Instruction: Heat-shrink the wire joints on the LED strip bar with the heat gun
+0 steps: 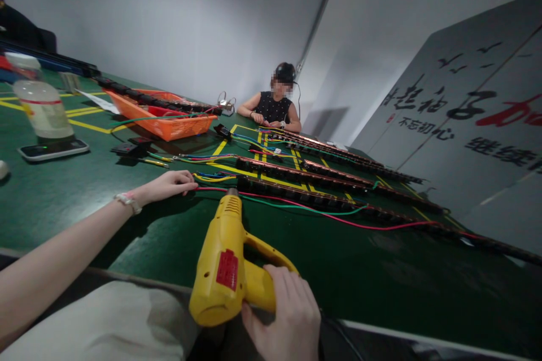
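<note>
My right hand (288,307) is wrapped round the handle of a yellow heat gun (218,259). Its metal nozzle points away from me, close to a red wire (212,189). To the left, my left hand (175,183) pinches the end of that red wire, its fingertips closed. Beside the fingers, yellow and blue wires (215,178) run into a long black wire-wound strip (296,194). A green wire (292,205) lies along the near side of this strip. Exactly where the fingertips meet the wire is too small to make out.
More long strips (305,172) lie across the green table (364,271). An orange basket (169,130) holds a similar strip. Further left, a bottle (44,107) stands behind a phone (55,149). A black connector (131,148) lies beyond my left hand. Another person (277,104) sits opposite.
</note>
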`<state>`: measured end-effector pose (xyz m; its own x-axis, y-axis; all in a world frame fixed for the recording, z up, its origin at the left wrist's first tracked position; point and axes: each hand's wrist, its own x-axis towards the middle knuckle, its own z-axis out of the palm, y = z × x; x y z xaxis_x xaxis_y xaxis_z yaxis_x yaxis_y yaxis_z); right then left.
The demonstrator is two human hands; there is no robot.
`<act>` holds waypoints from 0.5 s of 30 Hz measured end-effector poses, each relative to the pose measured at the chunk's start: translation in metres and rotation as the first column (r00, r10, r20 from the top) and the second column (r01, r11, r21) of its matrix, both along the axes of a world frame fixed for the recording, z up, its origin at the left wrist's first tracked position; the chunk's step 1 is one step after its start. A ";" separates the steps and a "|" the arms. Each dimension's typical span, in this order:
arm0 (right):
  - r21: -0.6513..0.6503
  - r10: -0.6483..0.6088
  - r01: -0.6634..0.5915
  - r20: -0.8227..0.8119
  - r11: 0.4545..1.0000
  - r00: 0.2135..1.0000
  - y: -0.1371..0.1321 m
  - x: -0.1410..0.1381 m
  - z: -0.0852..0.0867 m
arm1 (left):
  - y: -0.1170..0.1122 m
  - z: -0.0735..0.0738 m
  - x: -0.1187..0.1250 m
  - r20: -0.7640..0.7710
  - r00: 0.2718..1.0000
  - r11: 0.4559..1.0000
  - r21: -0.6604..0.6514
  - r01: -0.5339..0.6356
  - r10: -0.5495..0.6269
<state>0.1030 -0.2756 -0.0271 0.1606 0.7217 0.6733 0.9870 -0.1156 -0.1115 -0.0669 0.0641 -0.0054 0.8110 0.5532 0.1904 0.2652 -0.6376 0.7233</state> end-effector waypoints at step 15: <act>0.262 0.145 -0.147 0.023 0.954 0.989 -0.007 -0.064 0.086 | 0.015 -0.013 -0.001 -0.028 0.999 0.999 0.041 -0.023 0.024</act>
<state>0.0392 -0.2824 0.0591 0.0637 0.5349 0.8425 0.9914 0.0626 -0.1147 -0.0676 0.0791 -0.0179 0.8033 0.5643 0.1905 0.3001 -0.6598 0.6889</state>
